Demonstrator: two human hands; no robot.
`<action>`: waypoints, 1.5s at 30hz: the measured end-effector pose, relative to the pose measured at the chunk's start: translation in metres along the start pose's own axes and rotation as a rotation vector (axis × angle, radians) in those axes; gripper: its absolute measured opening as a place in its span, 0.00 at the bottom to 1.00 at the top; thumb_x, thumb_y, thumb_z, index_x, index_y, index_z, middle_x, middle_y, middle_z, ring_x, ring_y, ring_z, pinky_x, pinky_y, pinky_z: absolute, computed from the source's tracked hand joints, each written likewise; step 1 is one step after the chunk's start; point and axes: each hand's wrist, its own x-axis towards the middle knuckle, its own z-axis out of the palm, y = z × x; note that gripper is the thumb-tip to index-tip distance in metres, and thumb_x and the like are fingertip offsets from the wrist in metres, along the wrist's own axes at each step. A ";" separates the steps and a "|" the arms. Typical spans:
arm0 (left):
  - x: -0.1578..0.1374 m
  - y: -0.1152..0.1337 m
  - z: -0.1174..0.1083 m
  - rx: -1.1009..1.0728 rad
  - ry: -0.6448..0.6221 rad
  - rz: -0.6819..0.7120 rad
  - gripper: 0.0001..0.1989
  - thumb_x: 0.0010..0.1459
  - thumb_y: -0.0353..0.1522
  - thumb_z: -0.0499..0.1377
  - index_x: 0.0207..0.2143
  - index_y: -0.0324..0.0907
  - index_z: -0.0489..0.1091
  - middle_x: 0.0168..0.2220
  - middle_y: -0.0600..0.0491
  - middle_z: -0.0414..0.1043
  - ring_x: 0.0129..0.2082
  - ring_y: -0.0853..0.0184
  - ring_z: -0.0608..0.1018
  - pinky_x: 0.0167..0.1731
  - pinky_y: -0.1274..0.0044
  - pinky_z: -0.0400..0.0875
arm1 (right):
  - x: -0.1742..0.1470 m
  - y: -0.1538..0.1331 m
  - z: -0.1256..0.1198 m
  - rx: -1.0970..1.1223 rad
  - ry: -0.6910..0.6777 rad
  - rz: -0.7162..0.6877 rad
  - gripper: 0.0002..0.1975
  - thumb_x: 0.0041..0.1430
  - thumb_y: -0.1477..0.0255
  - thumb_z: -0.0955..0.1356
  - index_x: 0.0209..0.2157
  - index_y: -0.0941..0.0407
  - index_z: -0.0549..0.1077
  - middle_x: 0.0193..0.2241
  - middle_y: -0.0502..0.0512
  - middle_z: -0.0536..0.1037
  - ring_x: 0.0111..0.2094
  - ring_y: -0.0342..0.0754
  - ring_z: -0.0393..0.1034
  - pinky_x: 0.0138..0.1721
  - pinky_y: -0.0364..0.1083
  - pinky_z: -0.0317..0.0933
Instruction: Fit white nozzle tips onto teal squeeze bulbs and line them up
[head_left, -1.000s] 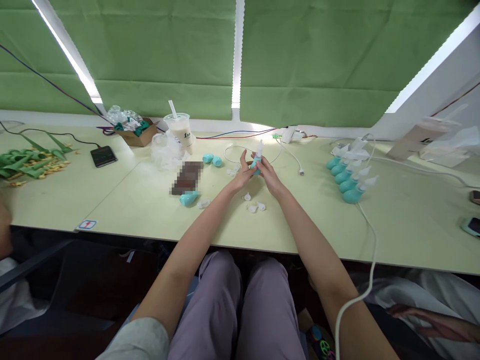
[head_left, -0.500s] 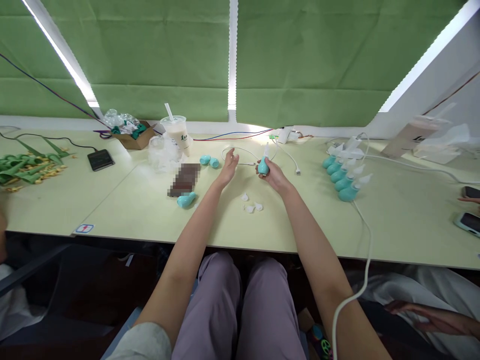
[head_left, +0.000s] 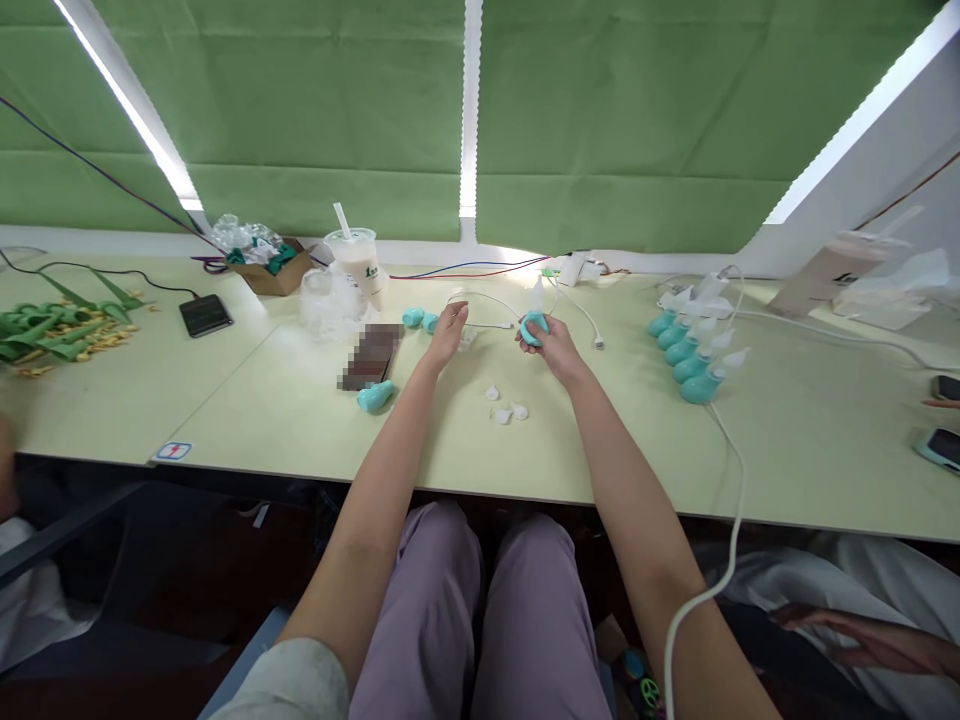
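Observation:
My right hand (head_left: 550, 345) grips a teal rubber bulb with a clear plastic tip (head_left: 535, 317), tip pointing up. My left hand (head_left: 447, 332) reaches forward, fingers apart and holding nothing, close to two loose teal bulbs (head_left: 420, 320) and a small clear part on the table. Another teal bulb (head_left: 373, 397) lies to the left beside my left forearm. Several small white caps (head_left: 505, 409) lie between my arms. A row of several assembled teal bulbs with clear tips (head_left: 691, 355) lies to the right.
A pale green table (head_left: 247, 400) carries a drink cup with straw (head_left: 358, 262), a crumpled clear bag (head_left: 330, 297), a cardboard box (head_left: 270, 268), a dark phone (head_left: 205, 314), green plastic pieces (head_left: 52, 328) at far left, and white cables (head_left: 581, 310). Phones (head_left: 943, 447) lie at far right.
My hands have parted. The left hand let go of the bulb and reached forward-left toward the loose bulbs. The right hand keeps the bulb and moved slightly right.

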 end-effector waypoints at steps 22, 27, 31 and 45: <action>0.004 -0.006 -0.001 0.107 -0.022 0.106 0.14 0.60 0.35 0.50 0.44 0.40 0.69 0.50 0.46 0.69 0.51 0.63 0.68 0.54 0.71 0.60 | -0.006 -0.014 0.003 -0.075 0.019 -0.030 0.25 0.39 0.52 0.74 0.33 0.57 0.72 0.28 0.54 0.77 0.25 0.43 0.71 0.33 0.48 0.72; 0.004 -0.007 -0.001 0.139 -0.035 0.105 0.14 0.59 0.35 0.51 0.44 0.40 0.70 0.49 0.46 0.69 0.50 0.63 0.69 0.54 0.71 0.60 | -0.007 -0.016 0.002 -0.042 0.034 -0.037 0.23 0.42 0.53 0.74 0.35 0.56 0.73 0.32 0.55 0.78 0.29 0.44 0.73 0.38 0.49 0.73; 0.002 -0.005 -0.001 0.166 -0.048 0.115 0.15 0.59 0.35 0.50 0.44 0.38 0.70 0.49 0.45 0.68 0.50 0.62 0.68 0.54 0.71 0.60 | -0.007 -0.015 0.003 -0.044 0.031 -0.034 0.24 0.40 0.54 0.75 0.33 0.57 0.73 0.29 0.55 0.78 0.27 0.45 0.72 0.35 0.49 0.73; -0.001 -0.003 -0.001 0.238 -0.081 0.112 0.14 0.60 0.34 0.50 0.44 0.39 0.69 0.49 0.45 0.68 0.51 0.63 0.67 0.55 0.71 0.58 | -0.010 -0.016 0.005 -0.085 -0.085 0.022 0.23 0.40 0.53 0.75 0.30 0.58 0.74 0.27 0.56 0.78 0.24 0.44 0.72 0.31 0.47 0.73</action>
